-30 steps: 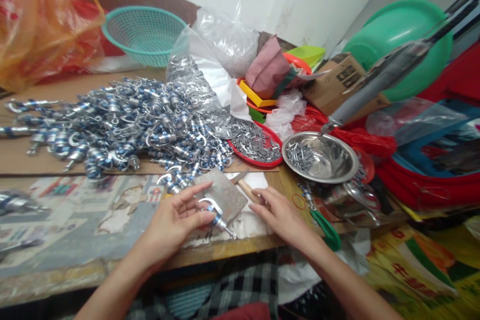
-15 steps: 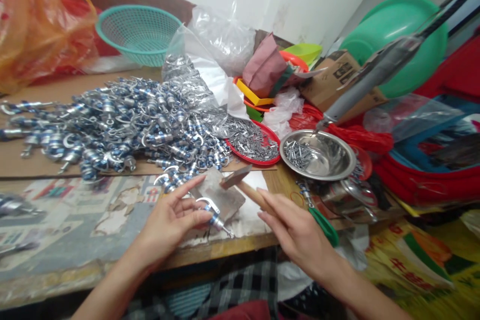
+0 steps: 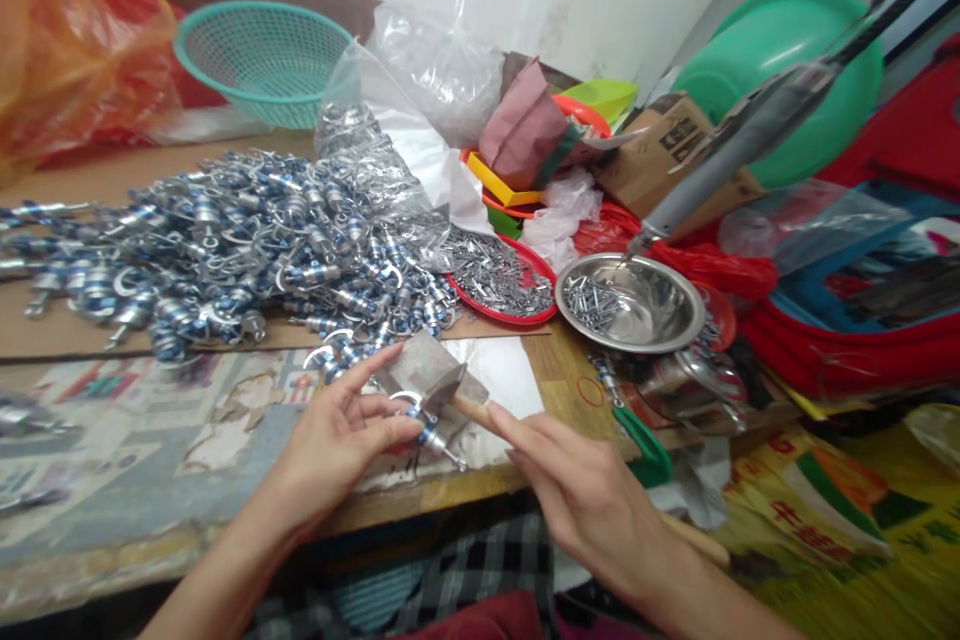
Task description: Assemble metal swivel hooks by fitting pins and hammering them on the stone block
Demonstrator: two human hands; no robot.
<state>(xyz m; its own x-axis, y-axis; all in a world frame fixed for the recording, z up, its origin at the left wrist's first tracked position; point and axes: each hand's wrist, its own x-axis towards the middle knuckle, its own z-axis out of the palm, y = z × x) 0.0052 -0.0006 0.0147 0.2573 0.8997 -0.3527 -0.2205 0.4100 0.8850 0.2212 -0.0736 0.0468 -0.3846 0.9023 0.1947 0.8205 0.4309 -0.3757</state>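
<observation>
My left hand [image 3: 337, 435] pinches a small blue-and-silver metal fitting [image 3: 433, 437] with a curved hook, at the front edge of a flat metal block [image 3: 431, 365]. Wrapped round the wooden handle of a hammer [image 3: 472, 410] is my right hand [image 3: 577, 475]. The hammer's head is low over the block, right beside the fitting; whether they touch cannot be made out. White paper [image 3: 517, 380] lies under the block. Behind my left hand spreads a large pile of similar fittings [image 3: 225, 240].
A red plate [image 3: 525, 310] of small metal parts and a steel bowl [image 3: 660, 305] with pins stand behind the block. A grey tool [image 3: 750, 145] hangs above the bowl. Green-handled scissors or pliers [image 3: 645, 450] lie at right; a green basket [image 3: 262, 60] stands behind the pile.
The hammer head has come down and left, from above the block to beside the fitting. My left hand keeps its hold. The view has shifted slightly.
</observation>
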